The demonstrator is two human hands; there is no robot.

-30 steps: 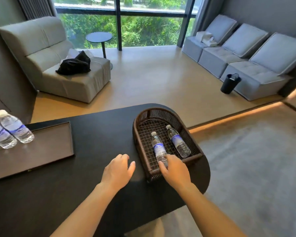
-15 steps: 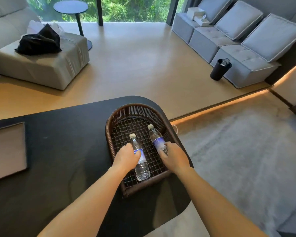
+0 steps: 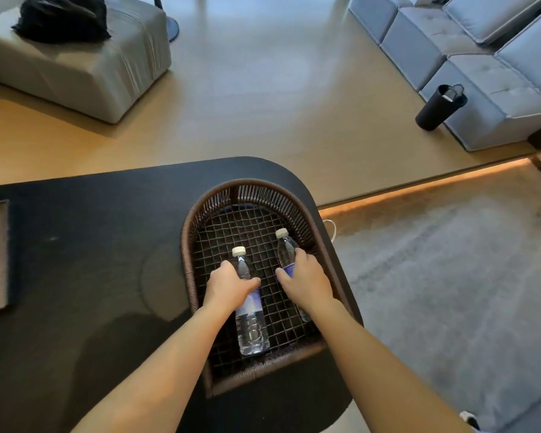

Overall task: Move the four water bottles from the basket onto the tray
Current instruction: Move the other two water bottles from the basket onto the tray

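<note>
Head view: hands on bottles.

Woven wicker basket with wire-mesh floor; clear glossy plastic bottles; matt black table; carpet probably rough.

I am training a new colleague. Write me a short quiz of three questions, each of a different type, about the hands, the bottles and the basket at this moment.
1. True or false: both bottles in the basket stand upright.
2. Multiple choice: what does the left hand do? A) rests flat on the table B) grips the left bottle C) holds the tray
3. Short answer: toward which side do the white caps point, toward the person or away?

Key
1. False: both lie on the mesh floor.
2. B. The right hand likewise grips the right bottle.
3. Away from the person, toward the basket's curved far end.
</note>
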